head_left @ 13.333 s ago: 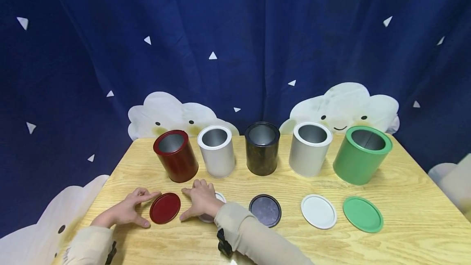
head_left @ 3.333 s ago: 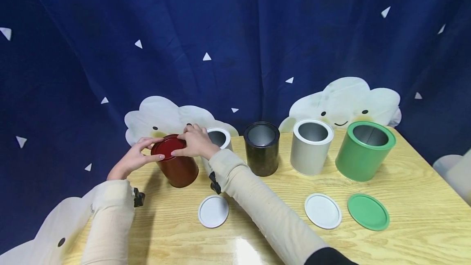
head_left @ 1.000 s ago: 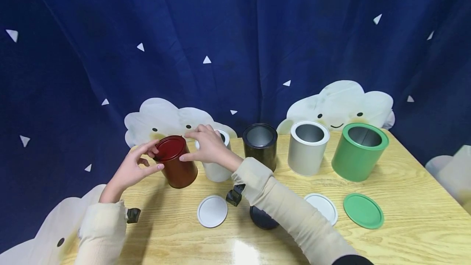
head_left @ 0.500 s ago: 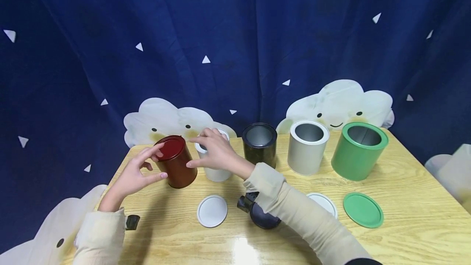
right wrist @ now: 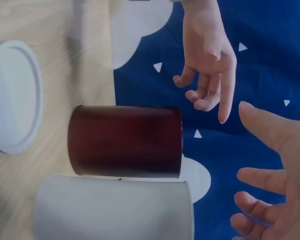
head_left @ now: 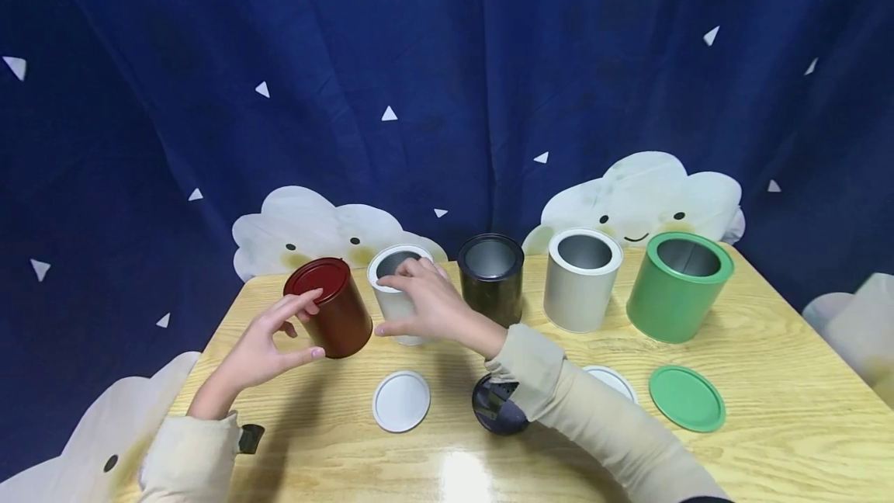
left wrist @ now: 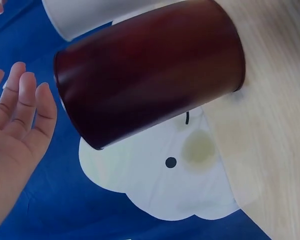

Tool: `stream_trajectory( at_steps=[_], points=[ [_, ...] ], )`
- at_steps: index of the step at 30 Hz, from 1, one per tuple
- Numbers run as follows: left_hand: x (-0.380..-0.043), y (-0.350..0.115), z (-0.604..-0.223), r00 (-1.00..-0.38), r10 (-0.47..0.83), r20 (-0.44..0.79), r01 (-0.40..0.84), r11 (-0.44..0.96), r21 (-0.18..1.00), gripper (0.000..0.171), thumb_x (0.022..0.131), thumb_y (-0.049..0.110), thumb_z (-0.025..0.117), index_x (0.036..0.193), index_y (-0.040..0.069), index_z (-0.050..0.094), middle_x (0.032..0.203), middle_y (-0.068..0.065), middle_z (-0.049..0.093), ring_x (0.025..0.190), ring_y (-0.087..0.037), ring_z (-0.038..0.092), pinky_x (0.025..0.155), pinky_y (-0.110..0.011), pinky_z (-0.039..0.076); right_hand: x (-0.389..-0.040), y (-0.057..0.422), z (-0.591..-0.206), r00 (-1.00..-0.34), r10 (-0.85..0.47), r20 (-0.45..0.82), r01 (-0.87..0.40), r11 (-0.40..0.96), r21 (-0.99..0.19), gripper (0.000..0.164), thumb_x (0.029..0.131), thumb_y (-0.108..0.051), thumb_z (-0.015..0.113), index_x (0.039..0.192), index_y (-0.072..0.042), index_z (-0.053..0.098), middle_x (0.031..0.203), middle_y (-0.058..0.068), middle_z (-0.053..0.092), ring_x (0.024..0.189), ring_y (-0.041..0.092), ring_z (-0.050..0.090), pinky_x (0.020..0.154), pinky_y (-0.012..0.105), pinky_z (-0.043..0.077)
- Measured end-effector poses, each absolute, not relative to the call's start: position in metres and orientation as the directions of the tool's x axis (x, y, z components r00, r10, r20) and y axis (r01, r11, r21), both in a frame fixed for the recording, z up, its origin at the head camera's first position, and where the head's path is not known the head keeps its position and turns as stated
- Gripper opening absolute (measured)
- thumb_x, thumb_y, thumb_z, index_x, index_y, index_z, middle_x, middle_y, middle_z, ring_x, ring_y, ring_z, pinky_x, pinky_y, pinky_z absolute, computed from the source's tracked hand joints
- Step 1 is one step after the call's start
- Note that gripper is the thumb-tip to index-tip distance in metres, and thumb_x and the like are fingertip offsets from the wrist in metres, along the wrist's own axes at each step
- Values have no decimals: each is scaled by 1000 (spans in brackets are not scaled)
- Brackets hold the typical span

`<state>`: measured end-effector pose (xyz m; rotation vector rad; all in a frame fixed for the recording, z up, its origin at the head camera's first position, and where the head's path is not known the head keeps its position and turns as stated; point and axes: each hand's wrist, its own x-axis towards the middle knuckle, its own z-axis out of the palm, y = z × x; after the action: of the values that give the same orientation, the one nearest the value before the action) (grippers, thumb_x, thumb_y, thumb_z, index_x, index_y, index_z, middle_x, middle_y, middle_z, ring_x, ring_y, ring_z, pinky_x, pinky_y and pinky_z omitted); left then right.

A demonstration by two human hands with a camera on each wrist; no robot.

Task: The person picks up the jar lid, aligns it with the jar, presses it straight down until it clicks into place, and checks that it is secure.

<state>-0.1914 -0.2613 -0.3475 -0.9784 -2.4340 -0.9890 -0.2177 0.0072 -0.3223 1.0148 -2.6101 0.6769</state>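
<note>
A dark red can (head_left: 341, 323) stands upright on the table with its red lid (head_left: 321, 278) lying on top. Close in front of it my left hand (head_left: 268, 344) hovers, fingers spread and holding nothing. The left wrist view shows that hand's loosely bent fingers (left wrist: 27, 102) apart from the can's top edge. My right hand (head_left: 440, 307) is in front of the neighbouring white can (head_left: 393, 303), which has no lid, and covers part of it. Thumb and fingers are parted with nothing between them; in the right wrist view this hand (right wrist: 285, 175) is beyond the can tops.
An uncovered black can (head_left: 491, 286), a second white can (head_left: 578, 293) and a green can (head_left: 673, 297) continue the row. Nearer lie a white lid (head_left: 401, 402), a black lid (head_left: 499, 406), another white lid (head_left: 618, 380) partly behind the right sleeve, and a green lid (head_left: 687, 398).
The red lid went from the table onto the red can, where both hands were touching it. Since then the hands have come off it: right hand rightward and down, left hand slightly lower.
</note>
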Motion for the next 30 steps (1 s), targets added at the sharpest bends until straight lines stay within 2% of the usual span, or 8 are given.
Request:
stream_trajectory(
  at_steps=[6,11,16,21,27,30],
  points=[
    [-189,-258,-356,-685,493,537,727,513,457,75,58,1,82,126,0,50,97,3,53,86,-7,46,63,-27,42,-212,19,-336,-721,-571,393,-691,640,-337,62,64,-46,78,116,-15,63,105,4,53,100,22,44,81,38,34],
    [-185,-256,-371,-693,523,496,721,520,458,75,61,7,82,129,5,48,99,4,53,85,-8,47,63,-27,42,-208,26,-350,-718,-576,392,-694,641,-329,62,62,-44,79,114,-15,64,104,4,53,98,22,45,81,38,35],
    [-183,-247,-387,-711,571,411,702,536,469,73,66,17,81,130,10,47,102,6,53,87,-13,51,63,-26,43,-206,31,-370,-726,-609,318,-686,669,-286,64,62,-48,78,115,-15,63,104,2,53,94,19,44,75,33,34],
    [-179,-242,-401,-718,595,362,688,528,497,74,65,16,81,131,11,47,101,6,51,87,-19,50,63,-28,43,-201,33,-387,-738,-628,247,-675,689,-266,65,62,-50,78,115,-16,64,101,0,52,90,16,43,70,30,32],
    [-176,-239,-419,-731,610,305,660,519,544,81,65,18,82,135,11,43,112,-2,48,90,-26,48,64,-32,44,-194,37,-404,-745,-632,213,-667,696,-266,67,61,-50,78,116,-15,63,99,0,51,90,16,43,69,29,32],
    [-177,-239,-425,-727,630,274,662,538,521,84,65,24,82,137,11,40,117,-8,45,99,-25,45,74,-37,43,-192,36,-411,-743,-639,200,-669,695,-262,69,61,-50,78,117,-14,62,97,-1,50,88,15,42,67,27,31]
  ],
)
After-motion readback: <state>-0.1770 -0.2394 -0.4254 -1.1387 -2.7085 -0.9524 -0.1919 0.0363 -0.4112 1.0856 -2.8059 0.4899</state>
